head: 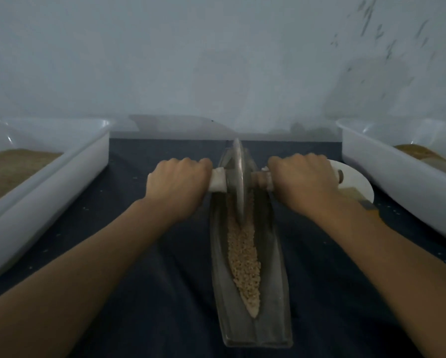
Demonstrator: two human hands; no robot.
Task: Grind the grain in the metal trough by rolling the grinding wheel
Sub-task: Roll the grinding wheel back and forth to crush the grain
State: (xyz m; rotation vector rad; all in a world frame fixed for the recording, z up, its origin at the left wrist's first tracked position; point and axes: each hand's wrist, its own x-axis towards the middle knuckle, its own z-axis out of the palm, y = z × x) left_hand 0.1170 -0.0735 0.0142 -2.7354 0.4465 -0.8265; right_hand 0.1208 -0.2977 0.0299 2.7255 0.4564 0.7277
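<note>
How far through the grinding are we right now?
Done: grain is loaded in the metal trough. In hand: left hand and right hand grip the axle, with the grinding wheel standing at the far end. Left: the near grain looks whole, so most grinding remains.

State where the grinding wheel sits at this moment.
In the head view the grinding wheel stands upright at centre, in the far part of the metal trough, between the left hand and right hand.

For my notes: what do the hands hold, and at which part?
Both hands, left hand and right hand, grip the grinding wheel by its axle handles, one each side.
</note>
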